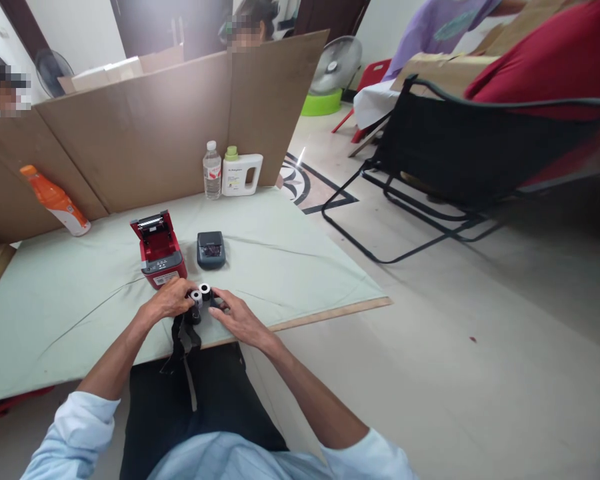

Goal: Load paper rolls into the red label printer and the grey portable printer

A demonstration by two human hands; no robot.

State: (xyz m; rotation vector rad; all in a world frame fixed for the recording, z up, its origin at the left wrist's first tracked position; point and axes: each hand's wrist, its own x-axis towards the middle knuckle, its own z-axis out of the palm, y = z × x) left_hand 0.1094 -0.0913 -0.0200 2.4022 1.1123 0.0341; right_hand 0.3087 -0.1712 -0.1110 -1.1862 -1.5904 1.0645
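Observation:
My left hand (169, 299) and my right hand (237, 316) meet at the near edge of a table covered in pale green cloth (290, 267). Between them stand two small white paper rolls (201, 292) on a black item with a strap (184, 337) that hangs over the table edge. My left fingers curl around the left roll. My right fingers press against the black item beside the right roll. Just beyond my hands sit a red printer (159, 250) with its lid up and a small dark grey printer (211, 249).
A cardboard screen (145, 127) walls the table's far side. A water bottle (212, 170) and a white jug (241, 173) stand against it; an orange bottle (55, 200) leans at left. A black folding chair (455, 153), fan (336, 67) and other people are around.

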